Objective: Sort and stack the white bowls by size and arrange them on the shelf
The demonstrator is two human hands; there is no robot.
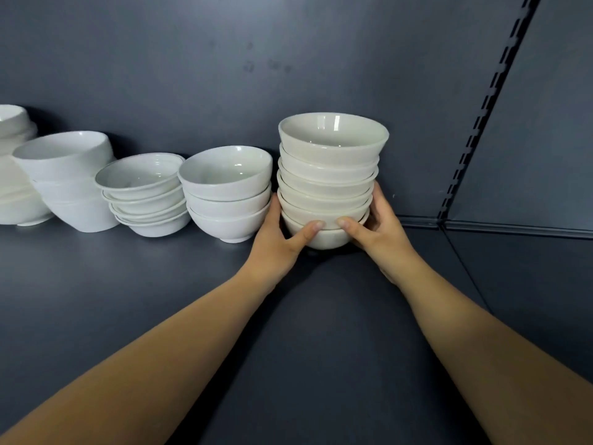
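The tall stack of cream bowls [329, 181] stood on the dark shelf [128, 284], close to the back wall [224, 59] and at the right end of the row — six or so bowls nested, the top one open toward me. I had both hands on its lowest bowls. My left hand [277, 237] cupped the left side, thumb laid across the front of the bottom bowl's rim; my right hand [377, 229] wrapped the right side, fingers curled behind the stack and thumb pressed on the front, the two thumb tips nearly meeting. Whether the base sat on the shelf or hung just above it, I could not tell.

Just beside my left hand stood a stack of three white bowls [226, 194], then a leaning stack of shallow bowls [146, 192], then a stack of larger bowls [72, 179], and at the frame's left edge more white bowls [14, 168], cut off. To the right, a slotted upright rail [481, 117] ran up the wall.
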